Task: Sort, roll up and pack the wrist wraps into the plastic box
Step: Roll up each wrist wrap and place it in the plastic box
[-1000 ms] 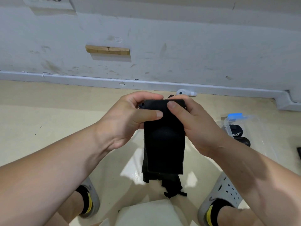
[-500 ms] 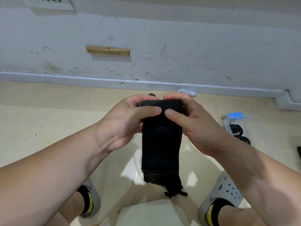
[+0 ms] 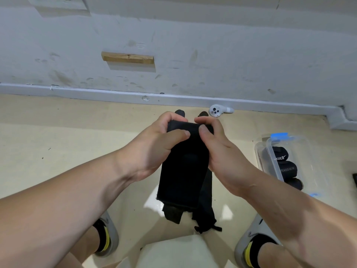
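Head view: the left hand [image 3: 154, 144] and right hand [image 3: 222, 149] both grip the rolled top of a long black fabric wrist wrap [image 3: 183, 167], fingers curled round it, its tail hanging between the knees. At right, a clear plastic box [image 3: 301, 151] on the floor holds black rolled wraps [image 3: 284, 163].

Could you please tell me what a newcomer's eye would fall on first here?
At centre, the left hand and right hand pinch the rolled top of a black wrap, whose tail hangs down between the feet. On the floor to the right lies a clear box holding rolled wraps. A white controller lies by the wall.
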